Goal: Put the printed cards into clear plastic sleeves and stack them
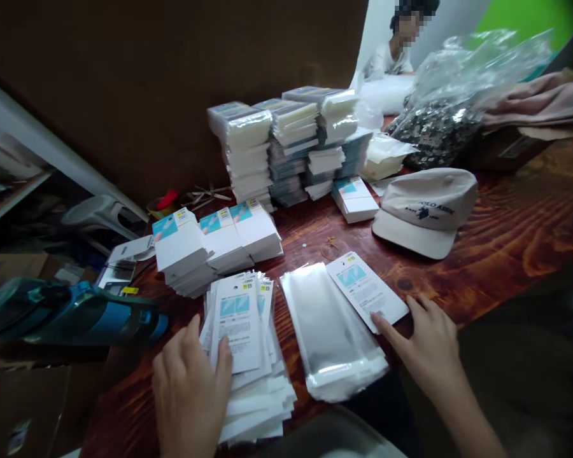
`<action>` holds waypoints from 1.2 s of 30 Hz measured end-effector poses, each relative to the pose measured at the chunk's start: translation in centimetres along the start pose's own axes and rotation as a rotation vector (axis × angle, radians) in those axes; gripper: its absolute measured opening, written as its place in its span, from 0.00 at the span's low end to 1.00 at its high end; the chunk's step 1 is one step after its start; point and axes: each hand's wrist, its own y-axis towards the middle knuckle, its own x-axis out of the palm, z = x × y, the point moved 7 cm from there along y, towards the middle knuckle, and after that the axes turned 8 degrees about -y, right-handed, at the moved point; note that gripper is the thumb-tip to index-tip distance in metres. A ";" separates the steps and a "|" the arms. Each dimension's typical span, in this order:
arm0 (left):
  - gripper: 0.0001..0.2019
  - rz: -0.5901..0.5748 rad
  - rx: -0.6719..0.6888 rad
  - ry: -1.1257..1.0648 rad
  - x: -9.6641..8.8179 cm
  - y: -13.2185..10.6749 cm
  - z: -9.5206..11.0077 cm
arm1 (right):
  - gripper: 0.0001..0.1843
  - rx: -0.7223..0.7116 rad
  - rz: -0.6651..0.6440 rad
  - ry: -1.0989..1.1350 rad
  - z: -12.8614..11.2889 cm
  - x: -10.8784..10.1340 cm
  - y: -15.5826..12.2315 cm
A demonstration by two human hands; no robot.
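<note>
My left hand (191, 381) lies at a messy pile of bagged cards (255, 407), its thumb on the face of the top printed card (239, 318) and its fingers at that card's left edge. My right hand (427, 340) holds another printed card (365, 286) by its lower end, thumb at one corner and fingers at the other. Between the hands lies a stack of clear plastic sleeves (327, 324); the right-hand card overlaps or sits close beside its upper right edge. Both cards show blue pictures and small print.
Stacks of white cards (181, 248) stand at the left, taller packaged stacks (246, 146) behind. A beige cap (430, 207), a small card stack (356, 200) and a plastic bag of metallic pieces (434, 121) are at right. A blue bottle (100, 315) is at left. A person (391, 60) sits beyond.
</note>
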 end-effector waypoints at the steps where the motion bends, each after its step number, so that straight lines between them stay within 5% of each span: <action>1: 0.26 0.071 0.127 -0.005 -0.2 -0.2 1.7 | 0.44 -0.009 -0.012 -0.003 0.0 0.3 -0.2; 3: 0.22 0.073 0.367 -0.081 0.4 -0.8 5.4 | 0.42 -0.007 -0.008 0.017 0.0 0.4 -0.4; 5: 0.22 -0.075 0.540 -0.108 2.3 -1.3 8.9 | 0.41 0.013 0.017 0.070 -0.1 0.1 -0.5; 8: 0.26 -0.320 0.616 -0.025 5.9 -1.8 11.8 | 0.38 0.066 0.076 0.224 -0.3 -0.9 -0.2; 13: 0.26 -0.428 0.601 0.051 9.4 -2.2 12.1 | 0.22 0.178 0.107 0.439 -0.1 -2.2 0.2; 20: 0.21 -0.359 0.614 -0.002 9.7 -2.3 11.6 | 0.13 0.310 -0.007 0.592 1.6 -1.8 0.6; 24: 0.22 -0.364 0.420 -0.368 7.8 -1.6 10.6 | 0.13 0.318 0.044 0.619 2.0 -2.0 1.4; 27: 0.23 -0.460 0.083 -0.672 6.7 -1.2 9.9 | 0.12 0.325 0.072 0.653 2.1 -2.2 1.6; 31: 0.35 -0.387 -0.339 -0.978 5.6 -1.3 9.9 | 0.13 0.417 0.016 0.754 2.6 -1.9 1.1; 36: 0.46 -0.365 -0.516 -1.141 5.2 -1.4 10.1 | 0.16 0.444 -0.165 1.173 2.0 -2.1 -0.1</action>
